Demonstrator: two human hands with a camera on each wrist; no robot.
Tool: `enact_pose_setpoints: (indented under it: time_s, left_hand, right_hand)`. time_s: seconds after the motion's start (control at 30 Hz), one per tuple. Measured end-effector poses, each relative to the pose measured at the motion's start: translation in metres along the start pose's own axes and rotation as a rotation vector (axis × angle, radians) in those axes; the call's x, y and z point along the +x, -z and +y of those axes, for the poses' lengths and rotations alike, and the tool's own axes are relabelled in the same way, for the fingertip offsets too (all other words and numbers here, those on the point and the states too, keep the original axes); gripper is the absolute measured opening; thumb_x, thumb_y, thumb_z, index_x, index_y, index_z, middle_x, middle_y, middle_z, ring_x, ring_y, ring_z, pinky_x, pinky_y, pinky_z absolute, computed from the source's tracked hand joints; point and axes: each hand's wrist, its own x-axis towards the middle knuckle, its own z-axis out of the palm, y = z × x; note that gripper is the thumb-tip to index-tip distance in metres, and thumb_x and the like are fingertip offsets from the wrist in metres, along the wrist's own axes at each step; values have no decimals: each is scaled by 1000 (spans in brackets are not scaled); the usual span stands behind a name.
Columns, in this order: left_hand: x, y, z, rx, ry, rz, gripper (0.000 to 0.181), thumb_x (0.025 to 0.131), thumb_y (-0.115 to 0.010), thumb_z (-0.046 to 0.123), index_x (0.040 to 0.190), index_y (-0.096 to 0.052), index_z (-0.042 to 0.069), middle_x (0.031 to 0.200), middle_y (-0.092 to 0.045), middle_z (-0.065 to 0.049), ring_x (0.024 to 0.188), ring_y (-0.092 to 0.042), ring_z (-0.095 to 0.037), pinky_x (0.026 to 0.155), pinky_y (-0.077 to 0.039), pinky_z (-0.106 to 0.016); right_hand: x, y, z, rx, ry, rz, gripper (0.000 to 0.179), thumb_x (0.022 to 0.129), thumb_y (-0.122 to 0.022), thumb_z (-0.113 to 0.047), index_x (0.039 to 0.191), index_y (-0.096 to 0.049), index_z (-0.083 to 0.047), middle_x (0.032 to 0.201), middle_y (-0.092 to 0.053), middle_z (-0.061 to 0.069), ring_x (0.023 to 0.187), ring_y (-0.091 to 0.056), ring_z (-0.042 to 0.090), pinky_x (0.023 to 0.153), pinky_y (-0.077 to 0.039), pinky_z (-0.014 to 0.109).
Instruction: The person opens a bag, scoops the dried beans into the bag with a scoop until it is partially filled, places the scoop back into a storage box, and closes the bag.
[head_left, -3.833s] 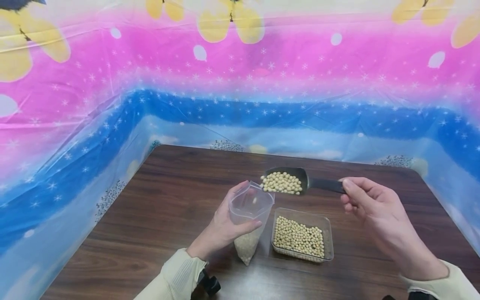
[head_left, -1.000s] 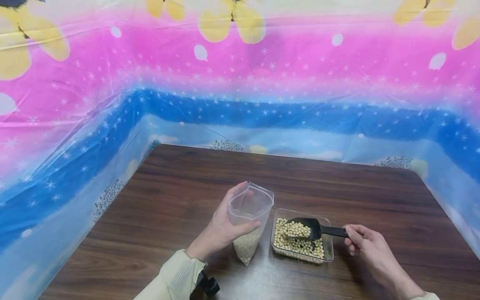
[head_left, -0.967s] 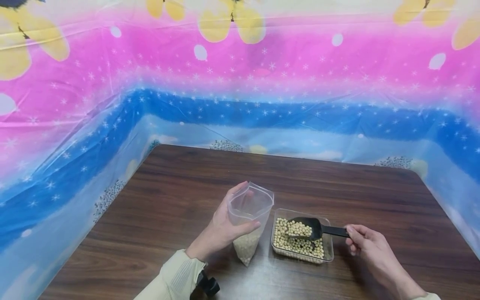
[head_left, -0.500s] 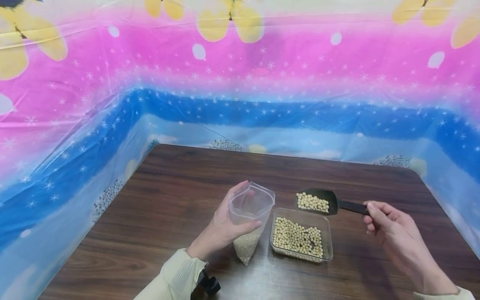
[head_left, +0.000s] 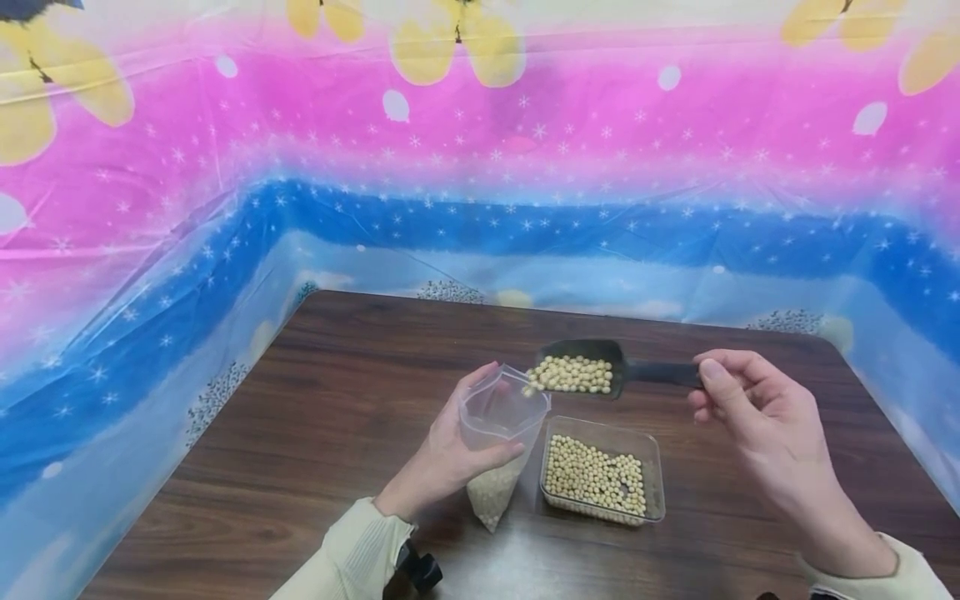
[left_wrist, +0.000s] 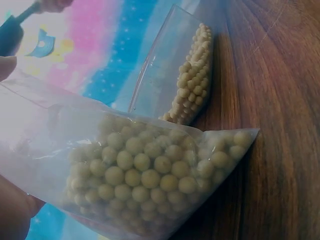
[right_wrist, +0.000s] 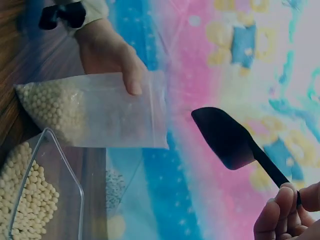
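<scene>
My left hand grips a clear plastic zip bag by its upper part, thumb at the front, its mouth spread. Pale soybeans fill the bag's lower part, as the left wrist view shows. Between thumb and fingers, my right hand pinches the handle of a black scoop. A load of soybeans lies in the scoop. Its front edge is right at the bag's mouth, tilted a little, with beans at the lip. In the right wrist view, the underside of the scoop faces the camera.
A clear plastic box of soybeans stands on the dark wooden table, just right of the bag. A small gap shows among its beans. Behind the table hangs a pink and blue patterned cloth.
The scoop has come up out of the box with a load of soybeans and moved left to the bag's mouth. My left hand and the bag have stayed in place.
</scene>
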Motion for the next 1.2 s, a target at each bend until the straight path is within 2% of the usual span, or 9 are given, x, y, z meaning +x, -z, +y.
enact_pose_setpoints:
  time_s: [0.17, 0.23, 0.4, 0.5, 0.6, 0.67, 0.8, 1.0, 1.2]
  left_hand:
    - [1, -4, -3, 15, 1, -8, 89, 78, -81, 12, 150, -30, 21, 140, -47, -6, 119, -53, -24, 94, -51, -39]
    - [1, -5, -3, 20, 0, -11, 89, 78, -81, 13, 150, -30, 22, 139, -47, -5, 121, -51, -22, 96, -49, -38]
    - [-2, -5, -3, 6, 12, -2, 88, 78, -81, 12, 149, -31, 24, 138, -50, -4, 120, -53, -22, 98, -46, -40]
    - [-3, -5, -3, -6, 23, -9, 88, 78, -81, 12, 149, -31, 26, 138, -50, -4, 118, -55, -24, 97, -48, -40]
    - [-3, -6, -4, 1, 20, -14, 88, 78, -81, 11, 150, -30, 22, 138, -50, -5, 117, -55, -26, 95, -49, -41]
    - [-3, -6, -4, 6, 19, -14, 88, 78, -80, 10, 150, -30, 21, 138, -50, -5, 115, -56, -27, 94, -50, -41]
    - [-2, -6, -4, 3, 12, -13, 88, 78, -80, 9, 150, -30, 19, 138, -51, -7, 114, -56, -29, 92, -51, -42]
    - [2, -4, -1, 0, 6, -2, 89, 77, -81, 8, 149, -31, 19, 137, -51, -8, 115, -55, -29, 90, -52, -44]
    - [5, -2, 1, 8, -3, 9, 88, 77, -81, 7, 149, -32, 21, 137, -52, -7, 118, -54, -27, 92, -50, -45]
  right_hand:
    - [-10, -20, -7, -382, 174, 37, 9, 95, -58, 1, 103, -62, 1, 75, -67, 4, 65, -64, 12, 61, -54, 19]
    - [-15, -25, -8, -491, 270, 46, 12, 93, -60, 3, 105, -63, 0, 79, -67, 0, 68, -65, 9, 61, -52, 16]
    - [-19, -28, -12, -563, 623, 115, 16, 92, -65, -6, 99, -65, 9, 82, -66, 5, 71, -57, -1, 64, -44, 8]
    - [-19, -17, -18, -647, 695, 188, 27, 94, -66, -15, 97, -66, 12, 82, -66, 9, 74, -52, -5, 66, -39, 7]
    - [-21, 0, -14, -798, 607, 182, 17, 91, -68, -10, 98, -67, 6, 80, -65, 4, 71, -50, -7, 62, -37, 7]
    - [-24, 9, -4, -907, 532, 116, 14, 87, -70, -5, 100, -68, 0, 77, -63, 0, 65, -47, -6, 56, -35, 9]
    - [-32, 18, 23, -1031, 442, -37, 21, 81, -73, 2, 98, -66, -7, 74, -60, -8, 59, -47, -2, 50, -38, 11]
    - [-36, 19, 50, -1044, 352, -110, 18, 84, -72, -1, 95, -65, -13, 72, -58, -11, 57, -46, -1, 49, -37, 12]
    - [-30, 29, 58, -985, 80, -78, 4, 94, -65, -18, 97, -66, -15, 66, -54, -8, 51, -41, 5, 46, -33, 21]
